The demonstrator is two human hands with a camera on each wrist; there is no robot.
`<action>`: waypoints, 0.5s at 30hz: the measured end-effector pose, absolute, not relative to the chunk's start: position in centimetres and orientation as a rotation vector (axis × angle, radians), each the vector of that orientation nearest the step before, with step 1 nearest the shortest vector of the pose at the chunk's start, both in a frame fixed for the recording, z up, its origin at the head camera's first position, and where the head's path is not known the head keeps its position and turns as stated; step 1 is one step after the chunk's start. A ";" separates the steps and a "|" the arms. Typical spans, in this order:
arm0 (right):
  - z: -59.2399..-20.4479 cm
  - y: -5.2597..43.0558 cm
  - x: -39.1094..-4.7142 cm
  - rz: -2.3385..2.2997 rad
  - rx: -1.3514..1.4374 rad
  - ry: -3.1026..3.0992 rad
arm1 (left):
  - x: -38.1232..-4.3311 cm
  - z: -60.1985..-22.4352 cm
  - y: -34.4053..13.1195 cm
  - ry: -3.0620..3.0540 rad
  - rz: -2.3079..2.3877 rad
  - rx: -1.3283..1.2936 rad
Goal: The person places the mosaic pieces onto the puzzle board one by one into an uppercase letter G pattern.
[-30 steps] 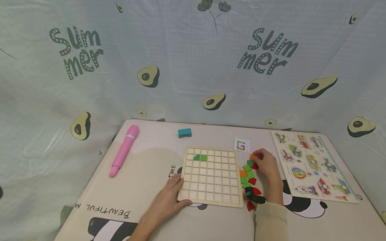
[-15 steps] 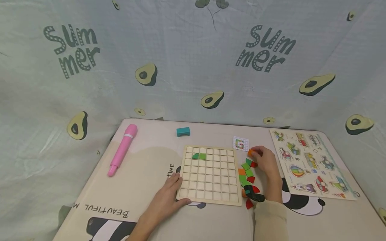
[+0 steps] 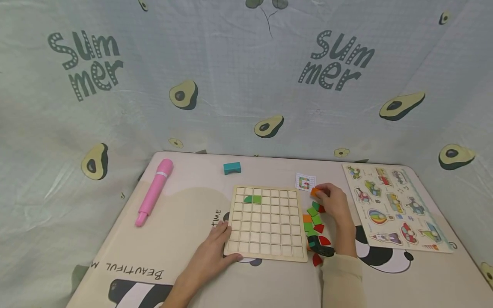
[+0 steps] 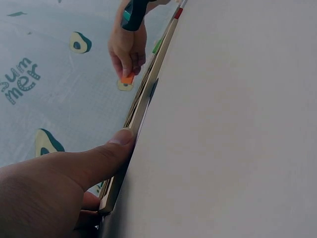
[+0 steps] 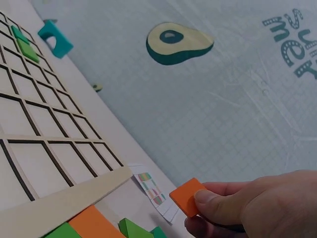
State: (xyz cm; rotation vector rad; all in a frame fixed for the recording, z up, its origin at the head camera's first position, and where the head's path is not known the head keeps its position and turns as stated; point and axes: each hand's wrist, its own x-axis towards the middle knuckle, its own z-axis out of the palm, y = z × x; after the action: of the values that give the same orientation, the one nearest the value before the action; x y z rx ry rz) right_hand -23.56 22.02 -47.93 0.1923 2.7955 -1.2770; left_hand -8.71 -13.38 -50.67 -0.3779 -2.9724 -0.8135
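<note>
In the forward-facing head view, the grid board (image 3: pixel 265 225) is seen from above; at close range in the wrist views, edge-on in the left, obliquely in the right. The orange tile (image 5: pixel 184 197) is shared by both.

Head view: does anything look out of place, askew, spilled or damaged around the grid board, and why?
Nothing looks visibly damaged. What stands out is the loose pieces jumbled at differing angles along the right edge of the grid board, untidy beside the two green pieces sitting squarely in its cells.

Square tile (image 5: pixel 183 198) orange; 2 grid pieces (image 3: pixel 256 199) green; arch block (image 3: pixel 232 168) teal; stick (image 3: pixel 153 193) pink; curtain (image 3: pixel 223 55) avocado-printed.
</note>
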 end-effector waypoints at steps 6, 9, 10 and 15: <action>-47.7 21.2 -23.7 -1.279 0.128 2.825 | -8.7 -50.6 -13.5 -2.961 -0.816 -0.385; -47.7 20.7 -23.8 -1.278 0.092 2.843 | -8.7 -50.6 -13.5 -2.960 -0.814 -0.389; -47.7 20.5 -23.8 -1.278 0.077 2.848 | -8.7 -50.6 -13.5 -2.961 -0.817 -0.388; -47.6 19.4 -23.9 -1.297 -0.003 2.847 | -8.6 -50.6 -13.4 -2.967 -0.832 -0.375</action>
State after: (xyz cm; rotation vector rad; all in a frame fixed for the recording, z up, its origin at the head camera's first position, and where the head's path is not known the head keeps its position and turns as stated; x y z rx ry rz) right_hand -23.95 19.38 -47.62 -0.0029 2.8473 -1.2973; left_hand -8.64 -13.42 -50.57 -0.3753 -2.9672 -0.8317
